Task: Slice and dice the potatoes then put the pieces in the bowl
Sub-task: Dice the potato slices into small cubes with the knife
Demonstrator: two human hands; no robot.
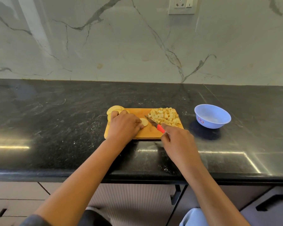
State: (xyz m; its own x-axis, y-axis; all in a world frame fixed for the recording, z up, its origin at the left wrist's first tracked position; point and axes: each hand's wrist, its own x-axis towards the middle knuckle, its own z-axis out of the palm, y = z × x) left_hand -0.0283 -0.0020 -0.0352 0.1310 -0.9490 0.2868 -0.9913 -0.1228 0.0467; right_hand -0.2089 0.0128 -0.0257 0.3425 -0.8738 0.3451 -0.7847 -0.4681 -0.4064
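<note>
Left hand point(124, 125) palm down, curled fingers holding potato slice point(145, 122); right hand point(177, 141) grips knife point(154, 124).

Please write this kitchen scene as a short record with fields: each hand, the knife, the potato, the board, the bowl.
left hand: holds a round slice down on the board, fingers curled
right hand: grips the knife by its red handle
knife blade: points up-left, between round slice and diced pile
diced pile: right end of the board
stacked slices: far left corner, partly overhanging
cutting board: wooden, on the black counter
bowl: blue, right of the board, no pieces visible inside
</note>
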